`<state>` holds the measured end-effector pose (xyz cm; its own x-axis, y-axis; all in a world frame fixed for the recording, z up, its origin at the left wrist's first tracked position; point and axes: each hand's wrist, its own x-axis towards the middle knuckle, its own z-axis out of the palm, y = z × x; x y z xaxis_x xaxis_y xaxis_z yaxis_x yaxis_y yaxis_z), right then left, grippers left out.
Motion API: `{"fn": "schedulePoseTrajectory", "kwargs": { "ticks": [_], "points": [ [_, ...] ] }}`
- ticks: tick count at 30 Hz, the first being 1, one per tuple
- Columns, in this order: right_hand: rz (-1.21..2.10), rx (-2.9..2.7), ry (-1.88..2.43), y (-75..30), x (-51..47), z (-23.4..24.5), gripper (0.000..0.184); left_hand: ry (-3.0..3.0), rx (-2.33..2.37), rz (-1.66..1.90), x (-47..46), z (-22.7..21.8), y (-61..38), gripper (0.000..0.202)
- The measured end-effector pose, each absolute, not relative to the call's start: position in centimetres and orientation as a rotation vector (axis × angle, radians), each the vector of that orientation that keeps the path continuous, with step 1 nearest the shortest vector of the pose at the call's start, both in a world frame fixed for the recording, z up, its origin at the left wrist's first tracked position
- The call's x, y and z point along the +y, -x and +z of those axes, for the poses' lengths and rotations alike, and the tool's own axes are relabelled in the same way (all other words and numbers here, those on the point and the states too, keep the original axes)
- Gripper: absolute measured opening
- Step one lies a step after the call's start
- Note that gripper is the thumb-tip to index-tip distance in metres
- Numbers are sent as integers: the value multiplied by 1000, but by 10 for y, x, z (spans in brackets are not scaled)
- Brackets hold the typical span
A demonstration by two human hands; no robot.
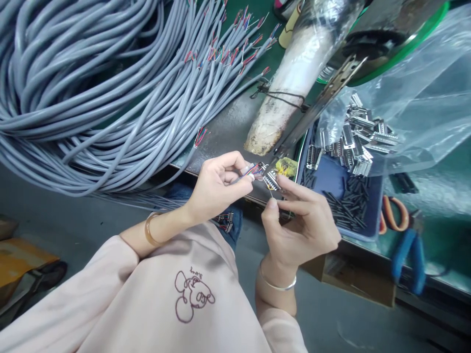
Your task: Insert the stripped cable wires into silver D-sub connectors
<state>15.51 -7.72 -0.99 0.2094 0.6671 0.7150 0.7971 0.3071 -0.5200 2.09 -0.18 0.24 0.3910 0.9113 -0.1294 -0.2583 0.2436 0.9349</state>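
My left hand (pixel 224 184) is closed, its thumb and fingers pinching the thin red and blue wires (pixel 253 169) at a cable end. Right beside those fingertips is a small metal multi-pin connector (pixel 271 181), tilted, at the wire ends. My right hand (pixel 300 218) is also closed, with thumb and finger pinching a thin strand of solder wire (pixel 271 194) that reaches up to the connector. Its index fingertip lies against the connector's right end. The narrow tip of a soldering iron (pixel 270 165) comes down at the connector. Exact contact there is too small to tell.
Grey cables (pixel 110 98) with stripped ends fill the left. A plastic-wrapped tube (pixel 283 93) slants above my hands. On the right, a blue tray (pixel 373 206) bears black sleeves (pixel 349 201) and metal connectors (pixel 355 137). Pliers (pixel 408 250) lie near the bench edge.
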Motion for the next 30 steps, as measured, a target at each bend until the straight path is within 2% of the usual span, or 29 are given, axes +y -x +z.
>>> {"fn": "schedulePoseTrajectory", "kwargs": {
  "ticks": [14, 30],
  "points": [
    [-185, -1515, 1426, -153, -77, -13, 18, -1028, 876, 971, -7, -1, -24, 19],
    [-397, -1634, 1478, -149, -81, -15, 19, -1141, 923, 1031, -12, -3, -25, 13]
  ]
}}
